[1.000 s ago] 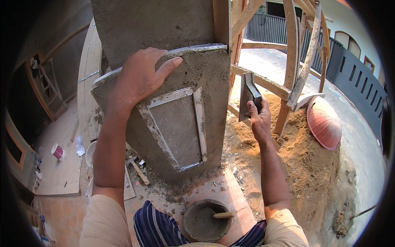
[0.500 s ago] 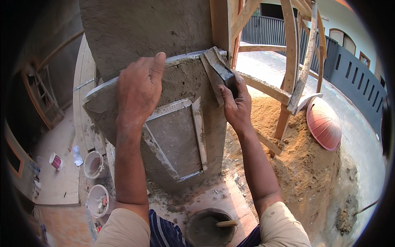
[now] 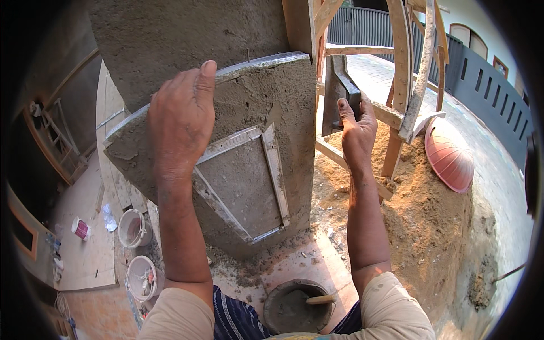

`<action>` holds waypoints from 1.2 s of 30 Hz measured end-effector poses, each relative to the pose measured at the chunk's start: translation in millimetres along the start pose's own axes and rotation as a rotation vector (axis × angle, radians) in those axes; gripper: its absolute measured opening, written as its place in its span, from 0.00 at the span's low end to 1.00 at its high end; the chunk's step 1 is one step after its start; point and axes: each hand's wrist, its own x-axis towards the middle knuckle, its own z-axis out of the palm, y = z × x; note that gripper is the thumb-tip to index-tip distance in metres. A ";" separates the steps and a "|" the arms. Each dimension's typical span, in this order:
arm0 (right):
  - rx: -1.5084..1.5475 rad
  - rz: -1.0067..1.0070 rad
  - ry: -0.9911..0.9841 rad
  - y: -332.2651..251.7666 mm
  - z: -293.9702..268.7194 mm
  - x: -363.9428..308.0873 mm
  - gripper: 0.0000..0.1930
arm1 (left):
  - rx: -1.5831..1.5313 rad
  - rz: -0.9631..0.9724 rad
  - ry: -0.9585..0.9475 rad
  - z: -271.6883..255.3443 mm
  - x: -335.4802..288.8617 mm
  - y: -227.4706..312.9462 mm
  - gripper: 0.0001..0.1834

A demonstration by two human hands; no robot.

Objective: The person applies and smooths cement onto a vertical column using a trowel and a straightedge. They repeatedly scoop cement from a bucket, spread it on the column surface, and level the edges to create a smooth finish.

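A plastering float [image 3: 339, 93] with a dark flat plate and a block handle is held upright in my right hand [image 3: 358, 127], thumb across the handle. It stands in the air, just right of the plastered pillar [image 3: 299, 147]. My left hand [image 3: 184, 116] is curled over the curved strip [image 3: 260, 62] along the pillar's upper edge; its fingertips are partly hidden. Wet grey mortar below the strip looks rough. Lower on the pillar's face, thin battens [image 3: 273, 175] frame a recessed panel [image 3: 235, 178].
Below stands a mortar bucket [image 3: 276, 320] with a wooden handle sticking out. Two white pails [image 3: 136, 229] are at the lower left, near a cup [image 3: 81, 228]. To the right are wooden framing [image 3: 400, 73], a sand heap [image 3: 419, 243] and a pink basin [image 3: 449, 156].
My right hand has moved the float off the pillar's upper right corner, outward to the right. The left hand stays at the strip while the view shifts slightly.
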 end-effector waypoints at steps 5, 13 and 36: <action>0.023 -0.199 -0.139 -19.7 19.9 -14.6 0.21 | 0.018 -0.071 -0.106 -6.7 2.4 -0.5 0.37; 0.101 0.142 -0.011 -19.6 29.7 -25.9 0.25 | -0.081 -0.133 -0.189 -18.2 4.6 4.4 0.42; 0.050 -0.128 -0.137 -7.2 69.9 -51.4 0.32 | 0.016 -0.066 -0.228 -23.2 13.4 -2.3 0.45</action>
